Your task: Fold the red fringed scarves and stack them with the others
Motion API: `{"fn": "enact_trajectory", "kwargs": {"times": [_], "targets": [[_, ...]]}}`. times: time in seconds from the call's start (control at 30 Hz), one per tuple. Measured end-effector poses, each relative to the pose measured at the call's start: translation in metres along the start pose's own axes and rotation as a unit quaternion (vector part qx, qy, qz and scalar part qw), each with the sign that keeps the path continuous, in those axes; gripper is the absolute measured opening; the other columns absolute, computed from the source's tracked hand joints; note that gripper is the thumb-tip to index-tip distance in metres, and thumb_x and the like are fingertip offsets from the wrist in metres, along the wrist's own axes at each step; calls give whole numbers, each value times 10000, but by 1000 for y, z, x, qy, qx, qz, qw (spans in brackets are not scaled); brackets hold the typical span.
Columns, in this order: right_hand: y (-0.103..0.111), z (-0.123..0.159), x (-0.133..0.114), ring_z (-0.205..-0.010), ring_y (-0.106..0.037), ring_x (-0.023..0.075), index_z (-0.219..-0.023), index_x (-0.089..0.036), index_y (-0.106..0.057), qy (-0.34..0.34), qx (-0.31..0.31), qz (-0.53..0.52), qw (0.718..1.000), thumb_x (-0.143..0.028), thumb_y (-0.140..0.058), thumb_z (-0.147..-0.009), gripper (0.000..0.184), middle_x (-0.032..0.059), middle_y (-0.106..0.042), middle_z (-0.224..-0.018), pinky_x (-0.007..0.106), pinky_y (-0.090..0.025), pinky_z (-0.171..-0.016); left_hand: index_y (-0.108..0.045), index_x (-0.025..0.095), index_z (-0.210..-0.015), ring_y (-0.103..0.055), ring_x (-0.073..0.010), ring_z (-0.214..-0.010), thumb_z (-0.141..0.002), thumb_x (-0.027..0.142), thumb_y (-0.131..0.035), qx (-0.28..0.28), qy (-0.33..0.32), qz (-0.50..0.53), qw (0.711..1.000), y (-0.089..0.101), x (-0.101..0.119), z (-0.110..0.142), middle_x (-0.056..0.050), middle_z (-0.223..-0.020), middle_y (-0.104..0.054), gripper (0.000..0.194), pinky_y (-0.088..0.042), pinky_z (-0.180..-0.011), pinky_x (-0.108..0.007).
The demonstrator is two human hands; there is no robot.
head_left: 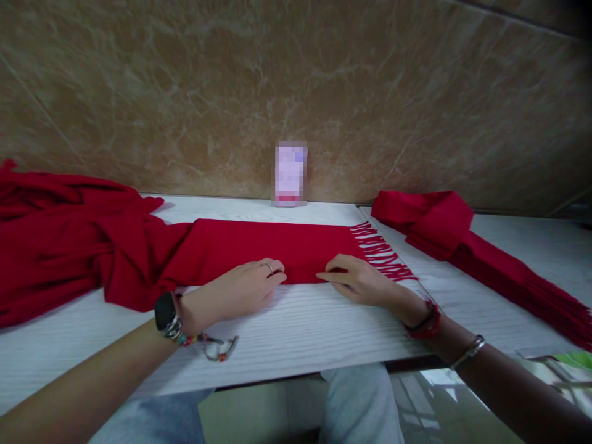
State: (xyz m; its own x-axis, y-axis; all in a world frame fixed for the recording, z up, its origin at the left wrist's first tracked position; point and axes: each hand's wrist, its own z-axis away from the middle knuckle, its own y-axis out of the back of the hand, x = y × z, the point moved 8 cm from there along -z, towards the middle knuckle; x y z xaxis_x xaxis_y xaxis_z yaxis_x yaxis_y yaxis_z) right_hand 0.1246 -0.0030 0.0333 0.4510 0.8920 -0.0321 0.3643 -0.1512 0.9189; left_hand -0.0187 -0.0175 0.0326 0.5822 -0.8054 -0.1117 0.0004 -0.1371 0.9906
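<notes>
A red fringed scarf lies in a flat strip across the white table, its tassels pointing right. Toward the left the cloth runs into a loose, rumpled heap. My left hand is closed at the near edge of the strip, fingertips on the cloth. To its right, my right hand pinches the same edge near the fringe, with thumb and forefinger close together. The undersides of the fingers are hidden. A watch and a beaded bracelet are on my left wrist; red and silver bangles are on my right.
Another red scarf, folded, lies on the right, its fringed end at the table's right side. A blurred pale pink object stands against the brown marbled wall. The white table's front edge runs just above my knees.
</notes>
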Motion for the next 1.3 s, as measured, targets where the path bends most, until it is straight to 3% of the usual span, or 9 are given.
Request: {"fn": "enact_trajectory", "kwargs": {"times": [0.2,0.33,0.5,0.6,0.7,0.83,0.97,1.1,1.3], "targets": [[6,-9,-3,-917,-567,197,-1050,-163,-642,-34,-4,-16,999,-251,-442,-878,279,116,-617,-970,370,-496,-802,-478,157,-1203,-310,-349,-1259,-846,329,-471,-19,92,37,995,-15,2,6,-188,-1366,-365,397,-322,-955,-528],[-7,-33,-15,-1098,-520,188,-1184,-176,-554,-38,-42,-39,998,-213,-400,-900,325,106,-588,-1164,383,-441,-941,-437,183,-1257,-235,-384,-1291,-867,377,-423,-44,115,71,990,-26,-4,12,-199,-1423,-263,436,-279,-943,-595],[-26,-23,-13,-1232,-409,177,-1276,-173,-460,-35,-82,-44,995,-214,-410,-900,381,91,-497,-1301,388,-371,-1025,-422,188,-1276,-227,-363,-1300,-889,368,-396,-50,92,83,991,-27,-8,14,-181,-1427,-265,427,-282,-967,-558],[-18,-1,-1,-1186,-466,181,-1217,-169,-519,-55,-36,-28,997,-194,-438,-884,344,98,-565,-1223,376,-426,-985,-518,175,-1152,-297,-329,-1277,-887,303,-437,1,77,54,996,-17,-9,8,-162,-1374,-365,306,-317,-968,-508],[-8,10,0,-1104,-541,181,-1174,-189,-555,-37,-18,-12,999,-167,-486,-854,328,82,-615,-1152,356,-471,-941,-566,151,-1001,-472,-249,-1141,-879,205,-464,58,44,12,997,-2,-5,-1,-139,-1187,-531,168,-389,-926,-392],[-2,1,-4,-1003,-600,181,-1141,-170,-578,-7,-31,15,999,-87,-466,-828,343,89,-650,-1075,335,-510,-876,-541,159,-1021,-583,-177,-908,-857,55,-427,25,-11,-12,1000,5,0,-12,-74,-949,-604,225,-456,-761,-282],[-2,-12,-4,-877,-625,167,-1031,-166,-629,12,-6,48,999,-90,-408,-856,292,81,-675,-936,315,-532,-776,-524,148,-1062,-581,-190,-905,-844,46,-424,1,-7,-18,1000,5,0,-20,-91,-1000,-595,260,-460,-728,-288],[-2,-15,-4,-737,-601,156,-880,-158,-668,14,44,73,996,-176,-421,-886,247,79,-654,-801,282,-513,-653,-548,144,-993,-565,-226,-921,-866,236,-489,24,35,-33,999,0,3,-28,-100,-974,-599,169,-468,-736,-321],[6,-8,5,-638,-533,137,-786,-174,-665,-30,101,43,994,-162,-428,-876,255,51,-588,-684,248,-463,-570,-544,173,-1052,-562,-172,-904,-883,106,-413,35,-20,-56,998,-2,17,-31,-76,-966,-612,224,-461,-750,-272]]}}
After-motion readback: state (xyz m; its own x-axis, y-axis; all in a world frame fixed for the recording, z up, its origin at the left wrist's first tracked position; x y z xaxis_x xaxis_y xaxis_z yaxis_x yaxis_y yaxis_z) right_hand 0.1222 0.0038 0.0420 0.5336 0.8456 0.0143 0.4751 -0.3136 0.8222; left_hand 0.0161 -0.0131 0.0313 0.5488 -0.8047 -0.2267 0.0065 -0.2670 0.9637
